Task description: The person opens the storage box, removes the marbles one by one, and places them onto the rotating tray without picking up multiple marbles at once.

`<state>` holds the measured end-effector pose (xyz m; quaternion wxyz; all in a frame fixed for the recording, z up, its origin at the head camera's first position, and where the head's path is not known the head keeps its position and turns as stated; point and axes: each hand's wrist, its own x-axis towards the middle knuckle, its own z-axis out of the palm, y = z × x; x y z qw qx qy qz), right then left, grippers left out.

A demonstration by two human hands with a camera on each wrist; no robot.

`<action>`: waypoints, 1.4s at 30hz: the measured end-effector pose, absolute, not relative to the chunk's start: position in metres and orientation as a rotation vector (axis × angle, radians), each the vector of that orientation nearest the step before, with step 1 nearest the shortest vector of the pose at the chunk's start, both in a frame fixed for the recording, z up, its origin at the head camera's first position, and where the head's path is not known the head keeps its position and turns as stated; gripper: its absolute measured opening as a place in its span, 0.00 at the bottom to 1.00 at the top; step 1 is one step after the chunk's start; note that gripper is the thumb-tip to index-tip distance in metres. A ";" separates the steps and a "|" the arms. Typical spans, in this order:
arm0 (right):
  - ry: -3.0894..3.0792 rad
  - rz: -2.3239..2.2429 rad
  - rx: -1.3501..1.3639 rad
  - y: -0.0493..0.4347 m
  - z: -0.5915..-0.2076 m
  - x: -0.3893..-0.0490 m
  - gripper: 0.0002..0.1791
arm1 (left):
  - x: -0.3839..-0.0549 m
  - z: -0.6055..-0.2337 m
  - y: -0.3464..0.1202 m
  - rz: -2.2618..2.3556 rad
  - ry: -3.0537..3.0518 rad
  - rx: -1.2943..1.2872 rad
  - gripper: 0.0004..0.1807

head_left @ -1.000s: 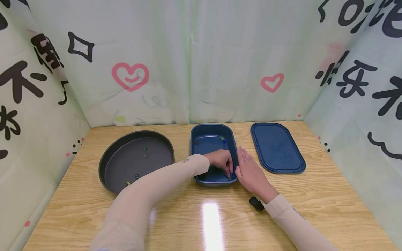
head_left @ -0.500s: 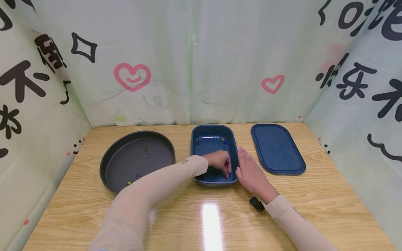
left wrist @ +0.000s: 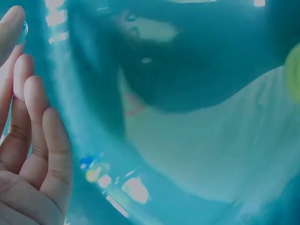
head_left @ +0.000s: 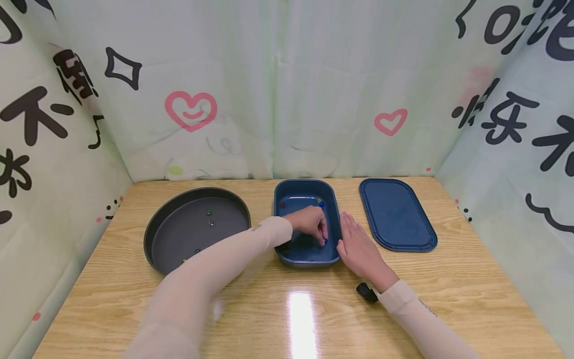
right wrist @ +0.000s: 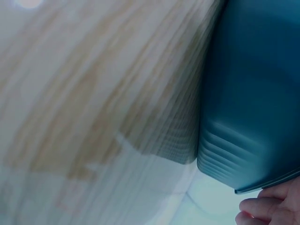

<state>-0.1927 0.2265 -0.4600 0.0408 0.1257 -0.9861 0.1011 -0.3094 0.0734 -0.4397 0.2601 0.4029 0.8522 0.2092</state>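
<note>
My left hand [head_left: 311,223] is inside the blue rectangular box [head_left: 306,261]. Its thumb and a finger pinch a small clear-and-blue marble [left wrist: 23,33], while the other fingers are loosely bent. At the far end of the box lie a blue marble and a yellow-green marble [left wrist: 93,175], close together. A dark reddish marble [head_left: 282,204] sits near the far left corner. Straight fingers of my right hand [head_left: 358,249] rest along the outside of the box's right wall. In the right wrist view, its fingers touch the box [right wrist: 248,117] near the rim.
To the left stands a round dark grey pan [head_left: 179,224] with several marbles in it, partly behind my left sleeve. A blue lid [head_left: 398,214] lies flat at the right. A black device [head_left: 366,292] is at my right wrist. Printed curtains enclose the wooden table [head_left: 251,319].
My left hand has come away from the near right corner of the box, moving slightly up and left, with a marble now between its fingertips. My right hand stays at the wall.
</note>
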 end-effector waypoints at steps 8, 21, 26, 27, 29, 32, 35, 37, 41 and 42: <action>-3.021 0.306 0.373 0.225 -0.461 -0.193 0.34 | -0.313 -0.418 0.061 0.716 2.316 1.137 0.06; -3.035 0.319 0.367 0.225 -0.461 -0.193 0.34 | -0.301 -0.369 0.024 0.973 2.367 1.183 0.09; -3.020 0.315 0.371 0.224 -0.462 -0.193 0.34 | -0.297 -0.349 0.004 1.061 2.381 1.152 0.10; -3.019 0.312 0.374 0.224 -0.462 -0.193 0.34 | -0.296 -0.346 -0.002 1.078 2.382 1.152 0.10; -3.019 0.311 0.376 0.224 -0.463 -0.193 0.33 | -0.296 -0.341 -0.013 1.108 2.391 1.154 0.10; -3.016 0.314 0.378 0.224 -0.462 -0.193 0.33 | -0.296 -0.337 -0.032 1.145 2.413 1.144 0.10; -3.016 0.322 0.381 0.224 -0.462 -0.193 0.34 | -0.297 -0.337 -0.051 1.163 2.465 1.095 0.09; -3.015 0.329 0.382 0.225 -0.461 -0.193 0.34 | -0.297 -0.337 -0.064 1.179 2.498 1.053 0.07; -3.016 0.330 0.380 0.225 -0.461 -0.193 0.34 | -0.297 -0.341 -0.090 1.193 2.556 0.952 0.07; -3.015 0.331 0.380 0.225 -0.460 -0.193 0.34 | -0.297 -0.342 -0.097 1.199 2.561 0.923 0.07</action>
